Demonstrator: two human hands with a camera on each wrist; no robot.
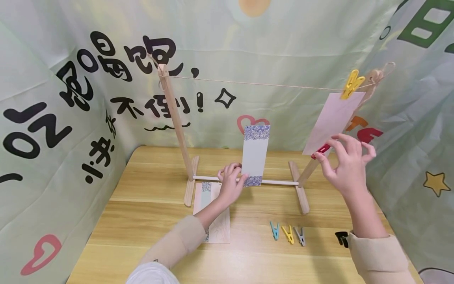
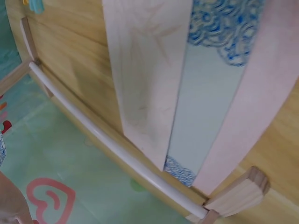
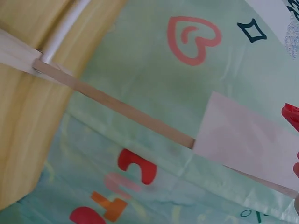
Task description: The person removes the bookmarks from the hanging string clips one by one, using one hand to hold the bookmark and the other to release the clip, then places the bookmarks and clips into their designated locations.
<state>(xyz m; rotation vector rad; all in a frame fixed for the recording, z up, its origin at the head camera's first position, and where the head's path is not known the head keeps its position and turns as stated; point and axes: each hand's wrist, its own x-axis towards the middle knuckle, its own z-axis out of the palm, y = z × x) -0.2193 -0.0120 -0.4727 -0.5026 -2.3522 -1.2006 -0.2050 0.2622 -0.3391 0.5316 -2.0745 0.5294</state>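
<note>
In the head view my left hand (image 1: 232, 185) pinches the lower left edge of a white card (image 1: 254, 157) with blue patterned bands at both ends, held upright in front of the wooden stand. My right hand (image 1: 349, 167) pinches a red clothespin (image 1: 320, 151) between thumb and index finger. Just behind it hangs a pink card (image 1: 333, 118), fixed to the string (image 1: 255, 83) by a yellow clothespin (image 1: 352, 84) near the right post. Part of the red clothespin (image 3: 292, 115) shows at the edge of the right wrist view.
More paper cards (image 1: 220, 221) lie on the table left of centre, partly behind my left forearm. A blue clothespin (image 1: 274, 230), a yellow one (image 1: 289, 235) and a grey one (image 1: 300, 236) lie in a row. A white rod (image 1: 280, 182) joins the stand's feet. Printed cloth (image 1: 283, 51) surrounds the table.
</note>
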